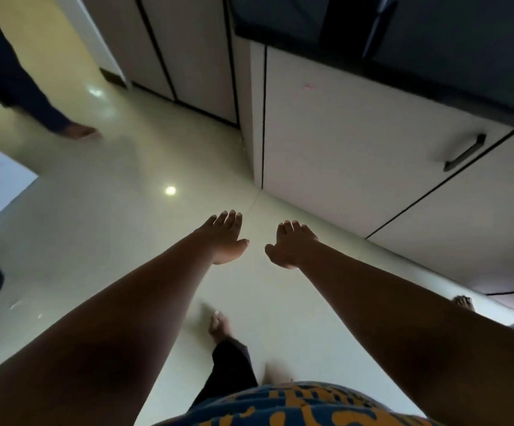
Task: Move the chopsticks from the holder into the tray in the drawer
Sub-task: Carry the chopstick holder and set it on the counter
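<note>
Pale glossy floor (120, 216) lies under the left hand (225, 238) and right hand (292, 245), fingers straight, holding nothing.

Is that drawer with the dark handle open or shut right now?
Shut. The drawer front sits flush with the panels around it, only thin dark seams showing, and its handle is untouched; both hands, left and right, hang open over the floor.

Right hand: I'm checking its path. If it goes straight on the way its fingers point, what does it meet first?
Probably the cabinet front beyond the right hand, though depth is unclear; only bare floor shows between them.
</note>
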